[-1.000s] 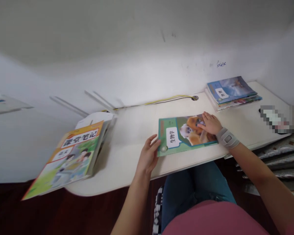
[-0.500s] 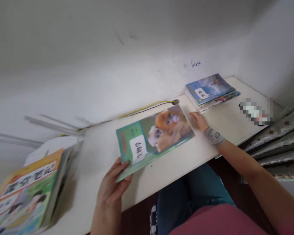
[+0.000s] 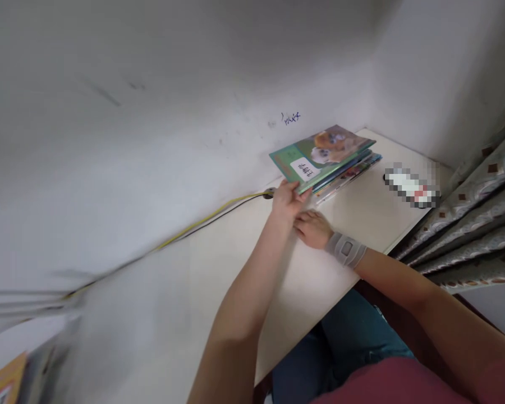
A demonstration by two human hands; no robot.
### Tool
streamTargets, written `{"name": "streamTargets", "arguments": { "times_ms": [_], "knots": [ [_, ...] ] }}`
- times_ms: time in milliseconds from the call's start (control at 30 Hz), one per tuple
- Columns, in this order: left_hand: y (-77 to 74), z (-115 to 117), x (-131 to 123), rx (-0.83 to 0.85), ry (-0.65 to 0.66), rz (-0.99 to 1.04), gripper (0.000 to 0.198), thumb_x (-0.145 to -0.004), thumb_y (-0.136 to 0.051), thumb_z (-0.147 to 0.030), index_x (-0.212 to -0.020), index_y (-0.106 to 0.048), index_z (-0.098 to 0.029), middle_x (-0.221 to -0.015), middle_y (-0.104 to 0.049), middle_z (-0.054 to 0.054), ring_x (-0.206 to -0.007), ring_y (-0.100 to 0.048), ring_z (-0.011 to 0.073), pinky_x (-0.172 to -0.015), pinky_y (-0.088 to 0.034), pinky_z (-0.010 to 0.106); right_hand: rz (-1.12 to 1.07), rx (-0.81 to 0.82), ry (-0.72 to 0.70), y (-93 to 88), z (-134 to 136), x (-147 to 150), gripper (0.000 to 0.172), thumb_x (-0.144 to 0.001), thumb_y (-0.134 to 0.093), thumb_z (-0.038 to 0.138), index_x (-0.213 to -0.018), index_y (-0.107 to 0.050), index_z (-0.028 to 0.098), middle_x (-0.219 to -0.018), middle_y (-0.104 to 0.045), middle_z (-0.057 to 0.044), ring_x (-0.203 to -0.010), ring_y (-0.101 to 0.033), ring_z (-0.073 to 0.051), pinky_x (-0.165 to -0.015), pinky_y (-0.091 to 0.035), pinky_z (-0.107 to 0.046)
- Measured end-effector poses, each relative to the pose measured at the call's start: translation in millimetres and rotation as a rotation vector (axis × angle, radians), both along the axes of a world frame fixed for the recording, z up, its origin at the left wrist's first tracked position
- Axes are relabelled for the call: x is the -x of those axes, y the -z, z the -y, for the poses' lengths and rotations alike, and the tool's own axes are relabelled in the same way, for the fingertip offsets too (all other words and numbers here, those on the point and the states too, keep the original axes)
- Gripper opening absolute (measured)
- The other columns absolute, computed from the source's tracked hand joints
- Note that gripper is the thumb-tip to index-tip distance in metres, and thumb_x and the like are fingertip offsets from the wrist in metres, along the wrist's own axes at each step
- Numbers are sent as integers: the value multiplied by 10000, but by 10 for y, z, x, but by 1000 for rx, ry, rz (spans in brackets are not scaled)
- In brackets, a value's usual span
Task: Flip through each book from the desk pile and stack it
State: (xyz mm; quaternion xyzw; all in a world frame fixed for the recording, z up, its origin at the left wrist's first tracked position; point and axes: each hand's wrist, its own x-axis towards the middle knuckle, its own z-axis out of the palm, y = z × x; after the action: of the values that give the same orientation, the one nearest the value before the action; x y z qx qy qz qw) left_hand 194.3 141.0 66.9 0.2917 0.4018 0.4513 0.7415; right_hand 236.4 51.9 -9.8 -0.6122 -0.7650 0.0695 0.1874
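A green book with a monkey picture on its cover [image 3: 320, 152] lies on top of a stack of books [image 3: 349, 171] at the far right corner of the white desk [image 3: 202, 292]. My left hand [image 3: 287, 201] reaches forward and grips the near corner of that green book. My right hand [image 3: 313, 228], with a grey wrist wrap, rests on the desk just behind the left hand, its fingers curled loosely and nothing visible in them.
A yellow cable [image 3: 202, 220] runs along the back of the desk to a hole by the wall. A blurred small object [image 3: 410, 188] lies right of the stack. A patterned curtain [image 3: 471, 235] hangs at the right. An orange book edge [image 3: 2, 384] shows bottom left.
My left hand carried the green monkey book from the middle of the desk to the top of the stack at the right. My right hand left the book. The view swung right.
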Motion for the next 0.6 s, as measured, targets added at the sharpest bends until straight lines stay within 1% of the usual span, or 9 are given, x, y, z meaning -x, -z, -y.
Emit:
{"name": "streamTargets", "arguments": {
  "times_ms": [67,167,300,400,467,533,600],
  "knots": [
    [67,-122,-232,35,1,0,454,-784,-422,60,-1127,-533,-215,-984,-702,27,-769,-676,140,-741,-590,340,18,17,2,-1,-16,11,293,-915,-442,235,-1093,-647,123,-1140,-613,-133,-1075,-513,-249,-921,-383,-395],
    [114,-274,-407,65,-2,-14,456,-786,-404,61,-1115,-518,-233,-964,-692,10,-768,-675,145,-754,-577,346,26,35,1,4,-36,24,298,-891,-476,229,-1100,-646,100,-1117,-620,-153,-1071,-517,-256,-911,-392,-395],
    [158,-444,-429,52,35,-74,456,-766,-401,67,-1075,-521,-246,-897,-685,-14,-768,-674,154,-734,-554,317,25,11,-17,28,-46,35,284,-899,-465,246,-1097,-643,144,-1141,-611,-126,-1089,-508,-242,-920,-390,-383],
    [219,-512,-425,2,51,-137,476,-730,-416,73,-1073,-521,-240,-870,-687,-15,-756,-671,162,-716,-542,315,24,-17,-19,45,-44,44,285,-904,-446,237,-1082,-649,145,-1126,-616,-119,-1075,-514,-247,-908,-395,-385],
    [267,-514,-442,-78,22,-212,490,-715,-419,72,-1102,-515,-213,-881,-686,7,-767,-673,166,-735,-539,321,27,-5,-18,45,-43,45,293,-900,-444,232,-1071,-659,131,-1115,-624,-129,-1074,-517,-256,-906,-396,-390],
    [304,-484,-456,-164,-36,-287,518,-721,-422,54,-1175,-483,-187,-947,-679,40,-823,-675,172,-780,-535,329,31,27,-14,35,-42,43,296,-892,-459,235,-1063,-668,115,-1110,-633,-142,-1082,-516,-264,-921,-391,-393],
    [322,-430,-445,-221,-121,-318,566,-746,-454,13,-1272,-421,-194,-1111,-644,75,-984,-650,179,-879,-508,327,36,59,-8,21,-39,38,303,-877,-488,240,-1069,-670,93,-1107,-642,-159,-1087,-518,-269,-935,-386,-393]
  ]
}}
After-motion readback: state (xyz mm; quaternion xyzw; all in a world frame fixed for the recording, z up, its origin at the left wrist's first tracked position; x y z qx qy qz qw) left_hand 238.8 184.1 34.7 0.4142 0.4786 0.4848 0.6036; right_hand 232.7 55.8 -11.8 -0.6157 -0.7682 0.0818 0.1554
